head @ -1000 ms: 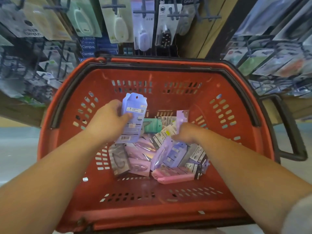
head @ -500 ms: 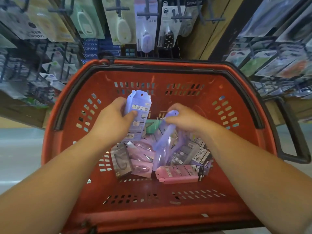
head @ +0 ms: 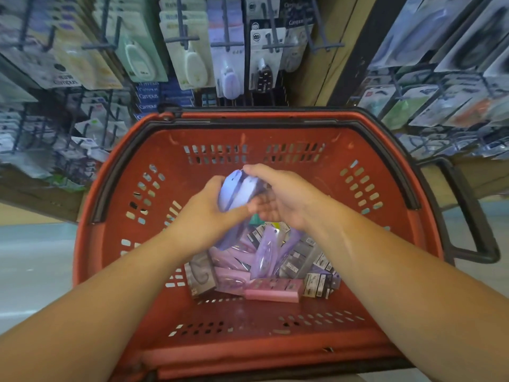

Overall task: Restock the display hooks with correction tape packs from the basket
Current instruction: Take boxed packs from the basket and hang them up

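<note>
The left hand (head: pixel 203 216) is curled round a small stack of lavender plastic-wrapped correction tape packs (head: pixel 235 193), held upright above the middle of the basket. The right hand (head: pixel 289 197) meets it from the other side, its thumb on the top edge of the stack and its fingers bent beneath, so both hands grip the same packs.

Below them the red slotted plastic shopping basket (head: pixel 248 315) holds a loose pile on its floor: a lilac clear-fronted pack (head: pixel 264 252) standing on end, a long pink box (head: pixel 271 293) lying flat at the near edge, a grey carded pack (head: pixel 201 274) to the left, and grey-and-black printed packs (head: pixel 316 283) to the right. The forearms cover part of the pile. The basket's black handle (head: pixel 473 216) folds outward on the right.

Beyond the far rim, grey metal display hooks (head: pixel 183 38) carry hanging carded tape packs (head: pixel 192 64) in green, cream, lavender and black, beside a wooden upright (head: pixel 330 51).
</note>
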{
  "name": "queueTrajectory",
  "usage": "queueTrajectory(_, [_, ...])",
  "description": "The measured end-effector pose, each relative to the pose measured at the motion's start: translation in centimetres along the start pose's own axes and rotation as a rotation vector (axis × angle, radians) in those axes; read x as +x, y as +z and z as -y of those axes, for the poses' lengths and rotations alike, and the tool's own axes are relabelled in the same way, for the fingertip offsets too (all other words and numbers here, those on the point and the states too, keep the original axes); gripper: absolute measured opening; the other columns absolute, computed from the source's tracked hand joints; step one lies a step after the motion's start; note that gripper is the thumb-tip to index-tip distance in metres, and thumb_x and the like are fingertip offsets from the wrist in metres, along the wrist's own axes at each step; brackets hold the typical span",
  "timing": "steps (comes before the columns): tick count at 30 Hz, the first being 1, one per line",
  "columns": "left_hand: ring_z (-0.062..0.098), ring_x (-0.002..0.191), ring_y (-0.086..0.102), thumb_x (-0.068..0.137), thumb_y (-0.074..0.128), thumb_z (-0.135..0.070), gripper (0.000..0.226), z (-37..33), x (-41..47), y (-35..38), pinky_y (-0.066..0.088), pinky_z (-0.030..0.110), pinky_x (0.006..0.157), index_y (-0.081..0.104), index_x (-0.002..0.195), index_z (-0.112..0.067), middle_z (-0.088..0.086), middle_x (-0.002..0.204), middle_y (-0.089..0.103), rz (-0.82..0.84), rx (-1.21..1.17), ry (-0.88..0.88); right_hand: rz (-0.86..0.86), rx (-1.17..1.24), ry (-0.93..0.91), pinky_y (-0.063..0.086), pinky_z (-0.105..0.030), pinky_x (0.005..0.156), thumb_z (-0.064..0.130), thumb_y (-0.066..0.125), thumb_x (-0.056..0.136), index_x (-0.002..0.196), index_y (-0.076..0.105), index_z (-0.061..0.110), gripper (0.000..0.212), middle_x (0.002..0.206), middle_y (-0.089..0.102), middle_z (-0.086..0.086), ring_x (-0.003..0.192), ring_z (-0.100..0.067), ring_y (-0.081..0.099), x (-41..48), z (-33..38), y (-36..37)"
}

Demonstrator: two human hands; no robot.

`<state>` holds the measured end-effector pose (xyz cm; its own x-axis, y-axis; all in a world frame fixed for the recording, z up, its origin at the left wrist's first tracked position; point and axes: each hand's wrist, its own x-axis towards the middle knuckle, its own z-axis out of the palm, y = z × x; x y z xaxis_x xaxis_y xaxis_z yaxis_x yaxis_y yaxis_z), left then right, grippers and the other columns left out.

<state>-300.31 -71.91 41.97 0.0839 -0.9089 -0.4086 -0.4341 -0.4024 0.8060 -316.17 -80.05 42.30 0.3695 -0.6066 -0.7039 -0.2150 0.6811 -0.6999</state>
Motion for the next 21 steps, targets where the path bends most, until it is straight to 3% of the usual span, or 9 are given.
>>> queueTrajectory(2, [0.014, 0.111, 0.068, 0.068, 0.087, -0.061, 0.085, 0.6, 0.2, -0.1, 0.055, 0.045, 0.098, 0.052, 0.138, -0.028, -0.007, 0.122, 0.070, 0.003, 0.005, -0.014, 0.038, 0.086, 0.026, 0.059, -0.029, 0.053, 0.054, 0.068, 0.091, 0.116, 0.063, 0.010, 0.051, 0.066, 0.065, -0.013, 0.052, -0.022, 0.064, 0.3, 0.0, 0.1])
queueTrajectory(3, [0.016, 0.112, 0.070, 0.067, 0.087, -0.058, 0.083, 0.9, 0.4, -0.4, 0.056, 0.049, 0.099, 0.052, 0.137, -0.029, -0.005, 0.122, 0.071, -0.021, -0.041, -0.032, 0.062, 0.127, 0.030, 0.060, -0.031, 0.057, 0.059, 0.063, 0.093, 0.122, 0.060, 0.008, 0.059, 0.069, 0.067, -0.016, 0.057, -0.025, 0.067, 0.6, 0.0, -0.1])
queueTrajectory(6, [0.020, 0.105, 0.071, 0.078, 0.086, -0.025, 0.055, 1.3, 0.9, -1.4, 0.060, 0.045, 0.088, 0.055, 0.123, -0.030, -0.002, 0.114, 0.071, -0.120, -0.070, -0.088, 0.075, 0.208, 0.041, 0.061, -0.035, 0.066, 0.064, 0.048, 0.098, 0.128, 0.051, 0.008, 0.064, 0.077, 0.071, -0.021, 0.069, -0.030, 0.071, 1.9, -0.6, -1.1])
queueTrajectory(8, [0.024, 0.101, 0.071, 0.075, 0.083, -0.020, 0.047, 1.5, 1.0, -2.0, 0.060, 0.044, 0.082, 0.055, 0.112, -0.030, 0.001, 0.110, 0.070, -0.176, -0.076, -0.123, 0.052, 0.141, 0.074, 0.060, -0.039, 0.074, 0.059, 0.048, 0.101, 0.133, 0.050, 0.010, 0.058, 0.081, 0.072, -0.020, 0.074, -0.031, 0.071, 2.9, -2.2, -1.8])
queueTrajectory(11, [0.027, 0.096, 0.070, 0.069, 0.081, -0.027, 0.044, 1.4, 0.8, -2.7, 0.058, 0.047, 0.079, 0.055, 0.105, -0.026, 0.002, 0.104, 0.068, -0.228, -0.081, -0.139, 0.128, -0.431, 0.169, 0.058, -0.039, 0.089, 0.052, 0.056, 0.101, 0.129, 0.057, 0.010, 0.050, 0.099, 0.071, -0.013, 0.086, -0.024, 0.069, 4.5, -6.4, -2.7])
queueTrajectory(13, [0.026, 0.096, 0.070, 0.071, 0.082, -0.023, 0.043, 1.4, 0.7, -3.1, 0.057, 0.043, 0.075, 0.057, 0.106, -0.023, 0.003, 0.103, 0.069, -0.259, -0.092, -0.142, 0.261, -0.852, 0.306, 0.060, -0.035, 0.085, 0.052, 0.063, 0.097, 0.119, 0.064, 0.010, 0.047, 0.099, 0.068, -0.005, 0.086, -0.018, 0.066, 5.0, -9.4, -3.1])
queueTrajectory(15, [0.023, 0.092, 0.070, 0.066, 0.079, -0.026, 0.050, 1.4, 0.6, -3.6, 0.056, 0.039, 0.071, 0.060, 0.111, -0.021, 0.002, 0.104, 0.070, -0.295, -0.110, -0.136, 0.392, -1.002, 0.509, 0.061, -0.036, 0.081, 0.052, 0.070, 0.093, 0.116, 0.066, 0.008, 0.050, 0.094, 0.067, -0.002, 0.084, -0.018, 0.067, 5.4, -12.3, -3.2])
queueTrajectory(17, [0.020, 0.090, 0.069, 0.075, 0.081, -0.018, 0.042, 1.7, 0.6, -3.8, 0.052, 0.035, 0.068, 0.059, 0.110, -0.024, 0.000, 0.102, 0.070, -0.314, -0.127, -0.144, 0.427, -1.060, 0.598, 0.060, -0.040, 0.090, 0.046, 0.075, 0.090, 0.125, 0.064, 0.005, 0.055, 0.100, 0.066, -0.005, 0.085, -0.021, 0.065, 5.6, -14.1, -2.9])
queueTrajectory(21, [0.019, 0.091, 0.069, 0.084, 0.076, -0.008, 0.035, 2.3, 0.6, -4.0, 0.054, 0.035, 0.072, 0.056, 0.102, -0.030, 0.000, 0.104, 0.069, -0.318, -0.137, -0.148, 0.444, -1.378, 0.435, 0.056, -0.039, 0.095, 0.052, 0.081, 0.079, 0.115, 0.065, 0.012, 0.056, 0.114, 0.067, -0.003, 0.101, -0.024, 0.065, 4.9, -12.9, -2.3])
